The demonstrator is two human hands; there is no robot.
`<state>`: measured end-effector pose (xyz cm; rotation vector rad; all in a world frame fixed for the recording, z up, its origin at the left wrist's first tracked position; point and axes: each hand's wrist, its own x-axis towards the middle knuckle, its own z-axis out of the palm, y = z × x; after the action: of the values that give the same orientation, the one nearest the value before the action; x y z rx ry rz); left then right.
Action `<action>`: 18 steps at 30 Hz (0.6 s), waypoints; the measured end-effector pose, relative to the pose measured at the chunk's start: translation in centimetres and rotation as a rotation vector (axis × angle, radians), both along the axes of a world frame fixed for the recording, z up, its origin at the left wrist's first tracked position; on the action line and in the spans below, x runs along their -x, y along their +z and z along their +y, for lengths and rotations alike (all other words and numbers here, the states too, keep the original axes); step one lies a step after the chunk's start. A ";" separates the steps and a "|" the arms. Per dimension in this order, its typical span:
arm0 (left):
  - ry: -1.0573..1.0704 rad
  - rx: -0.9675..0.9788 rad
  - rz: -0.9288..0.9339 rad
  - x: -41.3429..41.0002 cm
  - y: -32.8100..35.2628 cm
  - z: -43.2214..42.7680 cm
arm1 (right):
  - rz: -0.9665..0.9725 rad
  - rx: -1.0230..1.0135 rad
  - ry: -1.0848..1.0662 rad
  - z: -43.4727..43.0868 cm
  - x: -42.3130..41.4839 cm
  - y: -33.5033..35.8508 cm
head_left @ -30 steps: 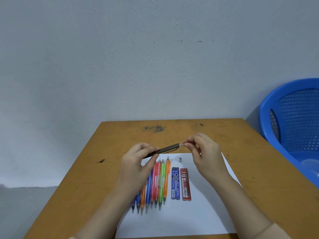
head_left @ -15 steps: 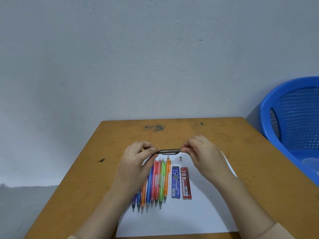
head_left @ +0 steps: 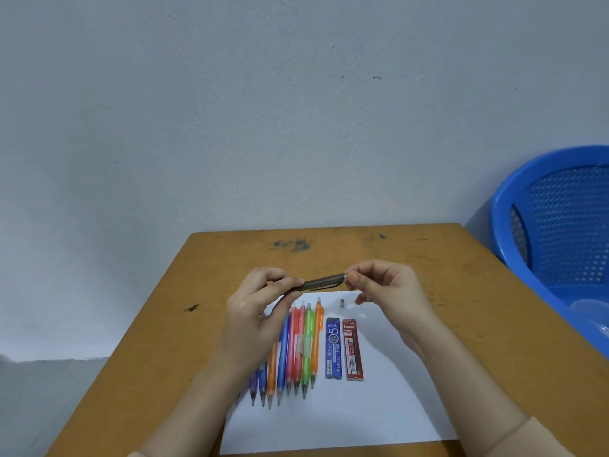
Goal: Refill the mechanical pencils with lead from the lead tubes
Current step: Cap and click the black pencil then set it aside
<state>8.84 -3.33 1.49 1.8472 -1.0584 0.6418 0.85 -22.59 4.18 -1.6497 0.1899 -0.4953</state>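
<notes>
Your left hand [head_left: 260, 311] hid some colored pencils [head_left: 308, 344] on the table [head_left: 428, 255]. It gripped the dark pencil [head_left: 324, 281] crosswise; your right hand [head_left: 392, 291] fingers pinched its higher right end.

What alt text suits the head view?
A left hand grips a dark mechanical pencil while the right hand pinches its end, above a white sheet. On it: coloured pencils, blue lead tube, red lead tube, small grey cap.

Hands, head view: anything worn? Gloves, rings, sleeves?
Left hand and right hand are bare: no gloves, rings or watch visible. Forearms are uncovered. A beige sleeve cuff shows on the right arm at the frame's bottom edge.
</notes>
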 end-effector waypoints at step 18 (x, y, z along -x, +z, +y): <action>0.079 -0.019 0.064 -0.3 -0.1 -0.1 | 0.368 0.880 -0.112 -0.8 -2.2 -4.4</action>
<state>9.15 -3.47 1.36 1.9211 -0.9567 0.6172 3.06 -23.36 -0.23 -2.6037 0.3713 -0.3693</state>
